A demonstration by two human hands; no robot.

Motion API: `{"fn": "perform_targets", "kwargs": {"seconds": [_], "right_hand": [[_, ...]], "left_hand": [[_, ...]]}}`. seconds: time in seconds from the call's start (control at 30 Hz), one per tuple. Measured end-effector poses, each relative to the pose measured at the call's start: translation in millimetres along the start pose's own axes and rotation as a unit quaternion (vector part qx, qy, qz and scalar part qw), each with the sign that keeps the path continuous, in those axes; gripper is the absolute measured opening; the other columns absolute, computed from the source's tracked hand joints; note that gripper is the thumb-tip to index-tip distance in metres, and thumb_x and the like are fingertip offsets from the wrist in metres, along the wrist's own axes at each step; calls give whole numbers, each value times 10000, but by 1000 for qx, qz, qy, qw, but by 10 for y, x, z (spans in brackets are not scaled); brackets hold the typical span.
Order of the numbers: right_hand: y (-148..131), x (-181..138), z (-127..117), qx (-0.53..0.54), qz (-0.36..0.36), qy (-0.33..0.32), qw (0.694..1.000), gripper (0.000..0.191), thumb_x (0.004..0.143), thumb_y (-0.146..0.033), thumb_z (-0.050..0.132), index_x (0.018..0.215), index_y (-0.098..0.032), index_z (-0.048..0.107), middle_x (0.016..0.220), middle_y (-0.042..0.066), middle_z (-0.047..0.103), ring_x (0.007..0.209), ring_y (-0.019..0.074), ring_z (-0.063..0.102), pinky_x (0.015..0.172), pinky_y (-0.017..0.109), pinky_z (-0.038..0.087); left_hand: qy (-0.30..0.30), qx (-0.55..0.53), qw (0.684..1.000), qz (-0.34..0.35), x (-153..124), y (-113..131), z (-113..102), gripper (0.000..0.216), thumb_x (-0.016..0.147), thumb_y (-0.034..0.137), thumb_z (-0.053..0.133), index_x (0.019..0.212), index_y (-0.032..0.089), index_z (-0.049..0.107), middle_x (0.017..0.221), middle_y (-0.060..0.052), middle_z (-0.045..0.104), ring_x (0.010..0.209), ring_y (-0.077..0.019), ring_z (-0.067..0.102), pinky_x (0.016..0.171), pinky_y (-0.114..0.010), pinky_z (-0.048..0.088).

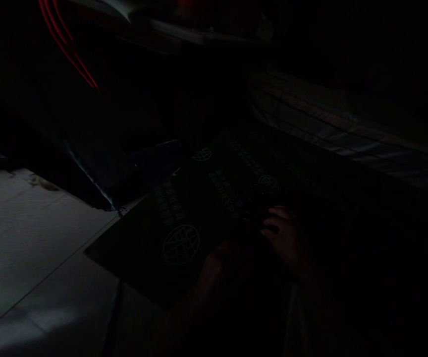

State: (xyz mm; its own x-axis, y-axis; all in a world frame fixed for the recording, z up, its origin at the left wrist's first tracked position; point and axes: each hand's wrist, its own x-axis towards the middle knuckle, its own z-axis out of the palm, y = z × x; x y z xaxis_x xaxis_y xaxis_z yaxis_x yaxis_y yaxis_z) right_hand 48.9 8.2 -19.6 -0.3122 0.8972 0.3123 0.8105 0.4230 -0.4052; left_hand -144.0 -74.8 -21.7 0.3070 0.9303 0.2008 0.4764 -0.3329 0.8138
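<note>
The scene is very dark. A dark green sheet or flattened bag [184, 218] printed with pale globe marks and lines of text lies on the floor. My left hand [217, 265] rests on its near edge, fingers curled, too dim to tell what they hold. My right hand [283, 233] lies on the sheet a little to the right, fingers bent towards something small and dark that I cannot make out.
Pale tiled floor [31, 238] spreads to the left. A dark bulky shape [87, 163] stands behind the sheet. Red cords [69, 49] hang at the top left. A striped, rolled or stacked fabric [329, 129] lies at the right rear.
</note>
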Motion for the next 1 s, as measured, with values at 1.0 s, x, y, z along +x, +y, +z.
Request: {"fn": "perform_targets", "kwargs": {"seconds": [1.0], "right_hand": [[-202,-122,-52,-178,-76,9,981,157,833,-163,525,795,-171,677,1146,144,599,1209,313,433,928,492,418]], "left_hand": [[-1,31,1000,2,25,27,-1,263,906,355,498,1068,166,580,1097,-79,586,941,-162,579,839,-368,501]]}}
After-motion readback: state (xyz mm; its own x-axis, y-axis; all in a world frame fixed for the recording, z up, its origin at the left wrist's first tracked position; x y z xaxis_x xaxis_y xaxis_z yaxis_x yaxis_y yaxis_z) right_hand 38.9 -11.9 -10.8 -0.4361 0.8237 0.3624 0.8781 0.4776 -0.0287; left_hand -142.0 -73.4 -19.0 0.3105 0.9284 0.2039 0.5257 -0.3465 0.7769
